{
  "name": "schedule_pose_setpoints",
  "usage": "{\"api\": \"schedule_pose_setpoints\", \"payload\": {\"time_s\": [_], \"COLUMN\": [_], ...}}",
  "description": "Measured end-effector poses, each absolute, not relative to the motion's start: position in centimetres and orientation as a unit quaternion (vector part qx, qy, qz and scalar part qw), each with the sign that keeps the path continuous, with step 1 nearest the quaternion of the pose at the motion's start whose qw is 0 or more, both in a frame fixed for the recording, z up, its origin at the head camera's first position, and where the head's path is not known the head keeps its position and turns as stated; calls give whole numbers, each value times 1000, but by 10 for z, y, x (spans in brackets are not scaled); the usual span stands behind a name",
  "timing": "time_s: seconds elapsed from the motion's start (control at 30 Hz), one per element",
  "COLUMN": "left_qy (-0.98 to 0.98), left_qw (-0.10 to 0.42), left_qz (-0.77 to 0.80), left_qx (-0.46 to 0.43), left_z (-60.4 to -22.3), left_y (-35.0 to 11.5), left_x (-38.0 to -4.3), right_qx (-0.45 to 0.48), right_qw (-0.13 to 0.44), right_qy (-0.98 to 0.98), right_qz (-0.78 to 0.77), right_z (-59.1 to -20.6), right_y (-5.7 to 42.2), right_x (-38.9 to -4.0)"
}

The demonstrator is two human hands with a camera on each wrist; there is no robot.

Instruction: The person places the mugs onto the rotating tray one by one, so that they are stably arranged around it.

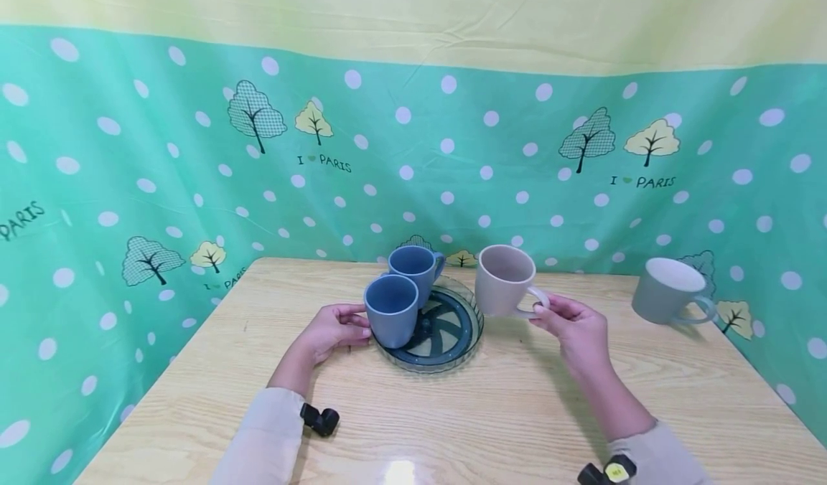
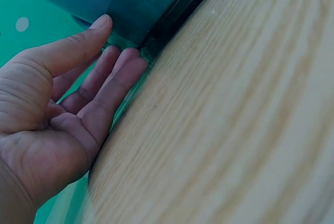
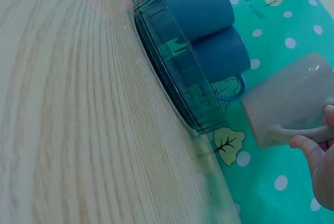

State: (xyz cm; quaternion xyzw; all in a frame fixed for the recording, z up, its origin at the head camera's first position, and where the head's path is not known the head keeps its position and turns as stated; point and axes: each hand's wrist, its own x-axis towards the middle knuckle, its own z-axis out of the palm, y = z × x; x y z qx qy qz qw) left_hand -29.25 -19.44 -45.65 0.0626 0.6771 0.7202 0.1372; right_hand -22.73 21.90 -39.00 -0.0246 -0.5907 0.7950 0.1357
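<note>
My right hand pinches the handle of a pinkish-grey mug, held upright at the right edge of a round, clear tray with a dark turntable-like insert. In the right wrist view that mug is raised above the table level, beside the tray wall. Two blue mugs occupy the tray's left and back: a front mug and a rear mug. With loosely bent fingers, my left hand touches the tray's left side, its thumb close to the front mug.
A grey-green mug stands at the right back of the wooden table, handle facing right. Behind the table hangs a green and yellow patterned cloth.
</note>
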Motion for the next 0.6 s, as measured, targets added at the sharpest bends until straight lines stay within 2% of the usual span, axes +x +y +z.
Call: {"api": "schedule_pose_setpoints", "payload": {"time_s": [0.6], "left_qy": [659], "left_qw": [133], "left_qz": [738], "left_qx": [58], "left_z": [-458], "left_y": [-192], "left_x": [-298], "right_qx": [-9], "right_qw": [123], "right_qy": [-591], "right_qz": [797], "right_z": [-393], "right_y": [204], "right_x": [-236]}}
